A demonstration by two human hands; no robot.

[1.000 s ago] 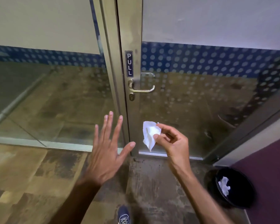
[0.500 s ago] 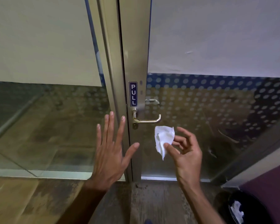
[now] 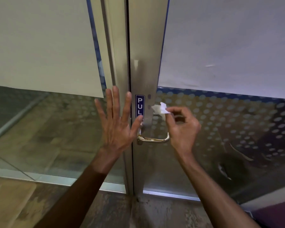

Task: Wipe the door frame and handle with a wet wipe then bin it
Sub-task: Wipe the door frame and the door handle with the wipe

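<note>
Wipe pinched at the door frame, above the handle.

The right hand pinches a crumpled white wipe between thumb and fingertips, holding it at the metal frame at about 12 o'clock from the brass handle; it seems to touch the frame's right edge, though the view is soft there. The left hand is spread wide and empty, fingers up, at 9 o'clock from the handle, its thumb tip over the bottom of the blue PULL sign.
</note>
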